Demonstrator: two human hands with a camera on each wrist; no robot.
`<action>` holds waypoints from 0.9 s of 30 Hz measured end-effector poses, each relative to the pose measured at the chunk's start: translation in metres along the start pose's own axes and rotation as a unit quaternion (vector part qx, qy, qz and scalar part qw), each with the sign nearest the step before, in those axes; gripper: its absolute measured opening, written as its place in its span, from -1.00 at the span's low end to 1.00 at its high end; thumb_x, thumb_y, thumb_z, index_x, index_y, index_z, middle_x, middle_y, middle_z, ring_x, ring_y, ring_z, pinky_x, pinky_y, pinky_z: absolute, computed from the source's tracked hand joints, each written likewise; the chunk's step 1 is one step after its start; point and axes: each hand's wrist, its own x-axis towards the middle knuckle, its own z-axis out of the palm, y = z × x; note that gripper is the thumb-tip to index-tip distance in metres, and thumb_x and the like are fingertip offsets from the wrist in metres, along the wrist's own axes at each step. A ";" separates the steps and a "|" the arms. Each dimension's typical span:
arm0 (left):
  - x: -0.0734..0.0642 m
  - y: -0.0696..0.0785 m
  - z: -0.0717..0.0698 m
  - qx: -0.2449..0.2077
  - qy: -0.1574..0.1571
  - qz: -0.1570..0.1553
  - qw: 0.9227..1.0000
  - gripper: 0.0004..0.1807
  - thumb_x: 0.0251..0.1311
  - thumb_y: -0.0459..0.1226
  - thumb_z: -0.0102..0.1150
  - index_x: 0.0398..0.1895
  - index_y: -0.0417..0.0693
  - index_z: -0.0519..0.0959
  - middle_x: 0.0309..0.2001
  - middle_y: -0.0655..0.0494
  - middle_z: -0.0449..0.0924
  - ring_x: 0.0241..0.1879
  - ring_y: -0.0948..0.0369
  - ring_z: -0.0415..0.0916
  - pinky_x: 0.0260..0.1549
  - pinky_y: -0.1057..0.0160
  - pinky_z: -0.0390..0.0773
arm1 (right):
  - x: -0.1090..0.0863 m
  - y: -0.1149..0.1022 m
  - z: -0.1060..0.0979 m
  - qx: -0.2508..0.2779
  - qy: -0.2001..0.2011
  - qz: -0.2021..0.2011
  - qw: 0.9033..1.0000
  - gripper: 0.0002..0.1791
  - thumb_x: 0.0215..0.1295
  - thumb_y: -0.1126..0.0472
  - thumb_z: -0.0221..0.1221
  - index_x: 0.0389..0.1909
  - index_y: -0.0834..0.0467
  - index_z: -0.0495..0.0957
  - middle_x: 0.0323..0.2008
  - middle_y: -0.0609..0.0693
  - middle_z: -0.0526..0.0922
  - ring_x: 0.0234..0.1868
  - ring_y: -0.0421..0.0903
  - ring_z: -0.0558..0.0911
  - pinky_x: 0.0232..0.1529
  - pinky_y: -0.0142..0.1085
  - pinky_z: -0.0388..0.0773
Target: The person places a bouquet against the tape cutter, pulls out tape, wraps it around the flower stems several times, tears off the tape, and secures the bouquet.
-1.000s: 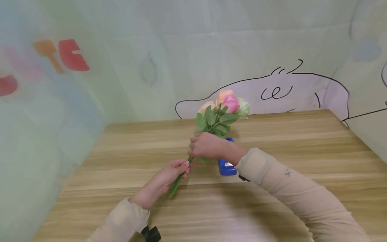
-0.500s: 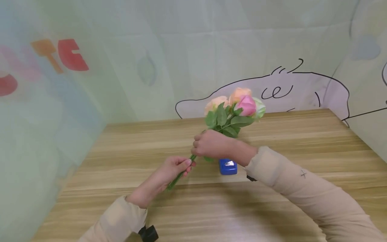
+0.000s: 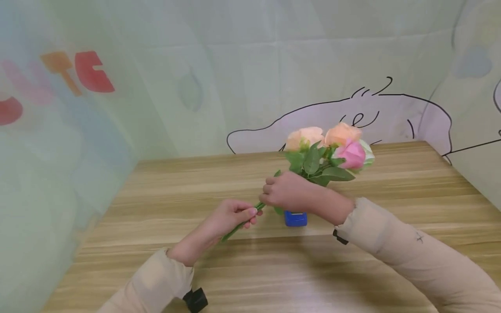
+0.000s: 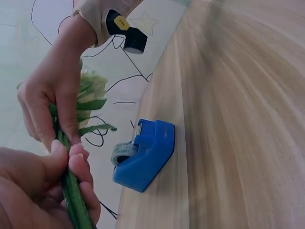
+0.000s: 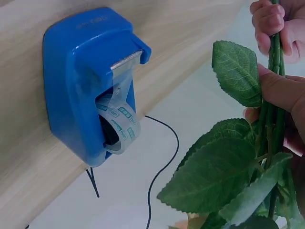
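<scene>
As you look down past your own sleeves, the nearest item is your left hand [image 3: 231,217], thumb and fingers closed around the lower ends of the green stems [image 3: 231,234], which poke out below the grip. Just beyond it, your right hand [image 3: 287,190] grips the same bundle higher up, just under the leaves [image 5: 209,174]. The bouquet [image 3: 313,158] is thus held above the table [image 3: 250,269], tilted, heads away from you and to the right.

Handling, judged by eye: light; probably artificial; stems slim, fairly stiff, smooth enough to slide against one another. Leaves and petals look soft and easily creased, so take hold low on the bare stems, as your left hand does.

Beyond your hands, partly hidden by the right one, a blue tape dispenser [image 3: 296,218] stands on the table. Its clear tape roll [image 5: 121,129] carries repeated blue-green print, apparently "deli"; a similar faint mark on the casing is hard to read.

Farther out: two peach blooms [image 3: 305,139], one pink bloom [image 3: 352,154], one pale green bloom [image 3: 368,152]. Last, the printed backdrop [image 3: 235,78]: line drawing at right; at left, coloured letters [image 3: 94,71], seemingly "CUTE", the first cut off.
</scene>
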 end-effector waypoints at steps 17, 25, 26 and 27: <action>0.022 0.010 0.019 0.100 -0.080 0.055 0.990 -0.79 0.28 -0.34 0.07 -0.22 -0.34 0.62 -0.54 0.16 0.51 -0.54 0.30 0.40 -0.48 0.31 0.40 | -0.041 -0.021 0.011 0.039 0.023 0.104 0.994 -0.82 -0.04 0.29 0.39 -0.51 0.07 0.54 -0.56 -0.12 0.59 -0.54 -0.19 0.49 -0.62 -0.43 0.43; 0.029 0.005 0.027 0.110 -0.116 0.066 0.985 -0.79 0.30 -0.35 0.03 -0.24 -0.34 0.62 -0.54 0.14 0.53 -0.54 0.29 0.42 -0.44 0.29 0.47 | -0.051 -0.032 0.018 0.060 0.013 0.128 0.990 -0.82 -0.05 0.19 0.40 -0.53 0.05 0.55 -0.62 -0.14 0.56 -0.58 -0.21 0.47 -0.70 -0.47 0.30; 0.030 0.005 0.028 0.108 -0.120 0.066 0.985 -0.79 0.30 -0.36 0.04 -0.24 -0.35 0.62 -0.54 0.14 0.53 -0.54 0.30 0.42 -0.46 0.31 0.46 | -0.052 -0.033 0.018 0.066 0.008 0.132 0.989 -0.83 -0.04 0.16 0.39 -0.53 0.04 0.56 -0.62 -0.14 0.56 -0.59 -0.22 0.47 -0.71 -0.48 0.28; 0.031 0.004 0.029 0.104 -0.125 0.067 0.984 -0.79 0.30 -0.36 0.03 -0.24 -0.36 0.62 -0.55 0.14 0.53 -0.55 0.31 0.42 -0.47 0.32 0.45 | -0.054 -0.034 0.019 0.072 0.003 0.134 0.988 -0.83 -0.02 0.14 0.39 -0.52 0.04 0.57 -0.62 -0.14 0.56 -0.60 -0.22 0.45 -0.71 -0.49 0.27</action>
